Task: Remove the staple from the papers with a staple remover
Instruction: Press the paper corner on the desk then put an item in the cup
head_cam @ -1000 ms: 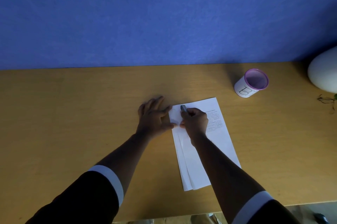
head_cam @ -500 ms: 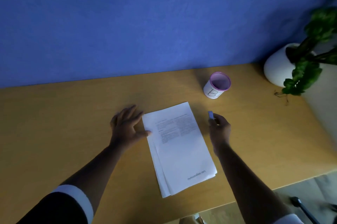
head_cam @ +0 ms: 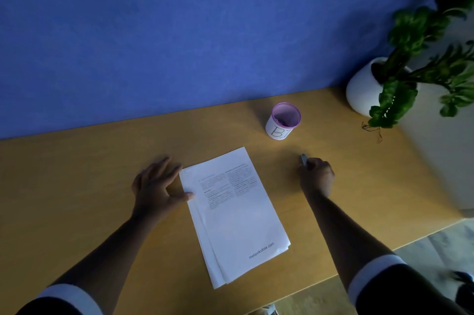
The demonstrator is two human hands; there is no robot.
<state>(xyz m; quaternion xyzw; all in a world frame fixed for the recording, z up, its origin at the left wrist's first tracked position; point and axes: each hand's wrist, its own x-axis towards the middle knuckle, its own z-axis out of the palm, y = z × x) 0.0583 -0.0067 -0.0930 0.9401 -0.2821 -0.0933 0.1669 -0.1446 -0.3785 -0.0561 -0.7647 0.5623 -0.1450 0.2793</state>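
A small stack of white printed papers [head_cam: 236, 214] lies slanted on the wooden table [head_cam: 77, 199], its sheets slightly fanned at the lower edge. My left hand [head_cam: 156, 186] rests flat beside the stack's top left corner, its thumb pressing on the paper edge. Right of the stack, my right hand [head_cam: 316, 173] is closed on a small grey staple remover [head_cam: 304, 159], whose tip sticks out past my fingers just above the table. No staple can be made out on the papers.
A white cup with a pink rim [head_cam: 283, 121] stands behind the papers near the blue wall. A white pot with a green plant [head_cam: 369, 89] sits at the table's far right corner. The table's front edge runs diagonally at lower right.
My right hand has carried the staple remover off the papers' top corner to the table on the right. My left hand has stayed at the stack's left corner. The view has swung right.
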